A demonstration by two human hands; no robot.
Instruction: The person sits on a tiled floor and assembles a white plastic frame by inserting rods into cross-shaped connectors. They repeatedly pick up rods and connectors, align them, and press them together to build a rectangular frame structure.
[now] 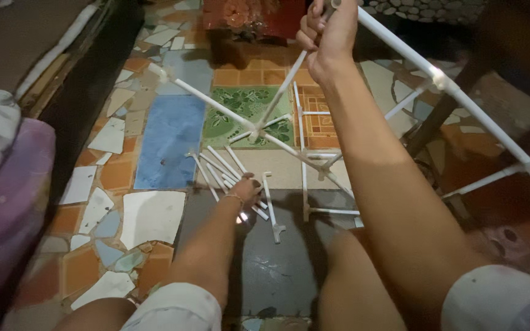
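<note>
1. Nearest the lens are my two forearms and white sleeve cuffs, with my bent knee between them; only one view to go on, the head camera looking down.

2. Left hand point(245, 191) is low on the floor point(173, 132), fingers curled down onto a loose pile of short white tubes point(222, 167). Whether it has closed on one tube or only rests on the pile, I cannot tell; a thin bracelet sits at the wrist.

3. Right hand point(326, 34) is raised and closed in a fist around the upper end of the tube frame point(461, 95), where a long rail and a thinner strut meet.

4. The frame stands tilted in front of me: long white rails, short cross-rungs, small joints at the crossings. One leg touches the floor near the green patterned tile point(246, 110).

5. To do this well, I judge I should keep the right grip firm and steady so the frame does not swing, pick a single tube rather than a handful, and line it up straight with its joint before pressing.

6. Tubes look smooth, rigid, light plastic, round in section; some carry an elbow or tee fitting point(277, 232) at the end.

7. Floor is broken-tile mosaic: glossy, irregular shards in orange, white, blue and grey. Tubes could roll on it.

8. At the left edge lies soft purple bedding point(7, 196).
</note>
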